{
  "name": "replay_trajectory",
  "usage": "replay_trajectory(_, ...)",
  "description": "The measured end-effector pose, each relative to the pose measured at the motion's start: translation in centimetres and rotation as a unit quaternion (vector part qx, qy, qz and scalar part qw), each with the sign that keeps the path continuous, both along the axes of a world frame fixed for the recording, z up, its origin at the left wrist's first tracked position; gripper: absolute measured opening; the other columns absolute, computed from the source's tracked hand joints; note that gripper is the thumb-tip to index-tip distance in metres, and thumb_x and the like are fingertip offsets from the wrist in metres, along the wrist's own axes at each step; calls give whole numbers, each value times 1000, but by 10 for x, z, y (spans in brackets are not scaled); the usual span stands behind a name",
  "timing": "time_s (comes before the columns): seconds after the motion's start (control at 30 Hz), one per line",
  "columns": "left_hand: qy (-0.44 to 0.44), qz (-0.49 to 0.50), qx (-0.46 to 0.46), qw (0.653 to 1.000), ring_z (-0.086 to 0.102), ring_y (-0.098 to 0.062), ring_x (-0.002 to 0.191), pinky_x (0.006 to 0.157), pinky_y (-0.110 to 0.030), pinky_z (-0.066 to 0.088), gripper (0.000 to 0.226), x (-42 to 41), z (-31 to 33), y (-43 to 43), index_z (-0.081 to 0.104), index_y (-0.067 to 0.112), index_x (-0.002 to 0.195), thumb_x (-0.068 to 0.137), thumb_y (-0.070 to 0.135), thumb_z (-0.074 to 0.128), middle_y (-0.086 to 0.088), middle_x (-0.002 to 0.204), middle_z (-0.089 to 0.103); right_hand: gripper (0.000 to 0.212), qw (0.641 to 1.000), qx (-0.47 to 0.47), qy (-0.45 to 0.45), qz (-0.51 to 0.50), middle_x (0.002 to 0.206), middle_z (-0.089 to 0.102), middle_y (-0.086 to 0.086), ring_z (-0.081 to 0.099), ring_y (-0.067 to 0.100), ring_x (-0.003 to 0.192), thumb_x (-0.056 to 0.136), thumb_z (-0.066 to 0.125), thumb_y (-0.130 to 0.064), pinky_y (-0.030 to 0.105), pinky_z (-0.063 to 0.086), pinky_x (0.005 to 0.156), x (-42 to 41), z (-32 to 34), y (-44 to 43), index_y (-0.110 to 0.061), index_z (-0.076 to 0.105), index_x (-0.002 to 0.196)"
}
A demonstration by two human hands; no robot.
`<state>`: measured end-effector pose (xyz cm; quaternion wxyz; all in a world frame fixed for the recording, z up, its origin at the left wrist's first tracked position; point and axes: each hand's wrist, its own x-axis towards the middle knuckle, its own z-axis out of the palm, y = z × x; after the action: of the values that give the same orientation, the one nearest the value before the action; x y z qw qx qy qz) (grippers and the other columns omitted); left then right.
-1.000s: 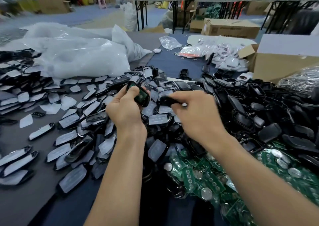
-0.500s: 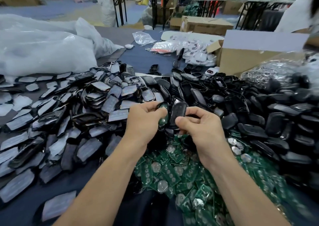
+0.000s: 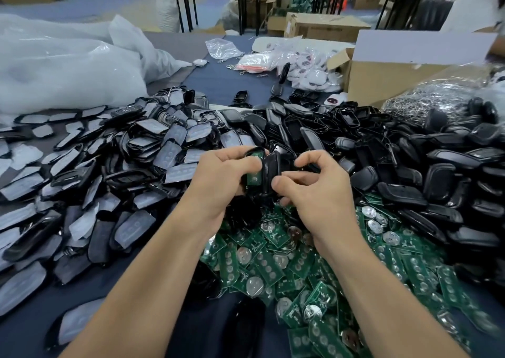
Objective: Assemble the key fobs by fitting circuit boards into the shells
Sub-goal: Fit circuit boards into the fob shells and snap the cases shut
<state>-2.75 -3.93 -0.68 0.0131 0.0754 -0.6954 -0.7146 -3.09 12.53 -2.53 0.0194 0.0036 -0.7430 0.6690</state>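
Note:
My left hand [image 3: 218, 182] grips a black shell half with a green circuit board [image 3: 252, 171] seated inside it. My right hand [image 3: 314, 190] pinches a second black shell half [image 3: 273, 170] and holds it edge-on against the first, just right of the board. Both hands meet above the table's middle. Below them lies a heap of loose green circuit boards [image 3: 300, 270] with round coin cells. Black shell backs [image 3: 410, 166] are piled to the right, and shell fronts with grey film [image 3: 114, 171] spread to the left.
A big clear plastic bag [image 3: 68, 65] fills the far left. An open cardboard box [image 3: 396, 65] and a bag of metal rings [image 3: 437, 95] stand far right. White fobs in bags [image 3: 308, 67] lie behind the piles. Folding tables and cartons stand in the background.
Both hands came back from the pile toward me. The right hand brought a black shell half from the heap up against the board-filled shell in the left hand.

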Motion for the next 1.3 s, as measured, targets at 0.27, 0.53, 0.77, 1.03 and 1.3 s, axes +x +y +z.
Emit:
replay_trajectory(0.27, -14, 58, 26, 998, 77, -22, 77, 70, -36, 63, 17, -1, -3, 8, 83, 20, 90, 92, 8, 72, -8, 90, 81, 5, 992, 100, 70, 25, 77, 76, -8, 64, 30, 61, 89, 69, -36, 44, 58, 61, 8, 7, -7, -31, 68, 89)
replay_trajectory(0.53, -20, 84, 38, 996, 74, -25, 85, 84, -47, 64, 16, -1, -1, 12, 81, 15, 102, 90, 8, 73, -9, 95, 81, 34, 996, 66, 42, 49, 94, 78, -23, 76, 3, 80, 83, 82, -19, 18, 57, 71, 4, 3, -5, -42, 65, 102)
replay_trajectory(0.77, 5, 147, 54, 988, 75, -35, 102, 97, -55, 59, 19, 5, 7, 16, 84, 16, 91, 85, 3, 71, -6, 94, 82, 32, 977, -185, -42, 92, 108, 79, 12, 75, 25, 100, 93, 67, 9, 41, 62, 92, 4, 5, -11, -11, 72, 116)
replay_trajectory(1.03, 27, 152, 3, 988, 73, 0, 90, 89, -29, 56, 21, 5, 9, 9, 85, 32, 89, 84, 12, 80, 12, 91, 81, 27, 949, -278, -99, 113, 107, 77, 13, 73, 21, 93, 94, 62, 11, 41, 63, 90, -1, 7, -7, -7, 72, 112)
replay_trajectory(1.3, 46, 160, -40, 985, 77, -10, 79, 65, -30, 63, 16, 3, 3, 10, 84, 26, 92, 81, 14, 84, 7, 85, 81, 39, 984, -145, 14, 102, 105, 81, -3, 77, 16, 96, 88, 69, 7, 35, 64, 79, 2, -3, -12, -25, 74, 110)
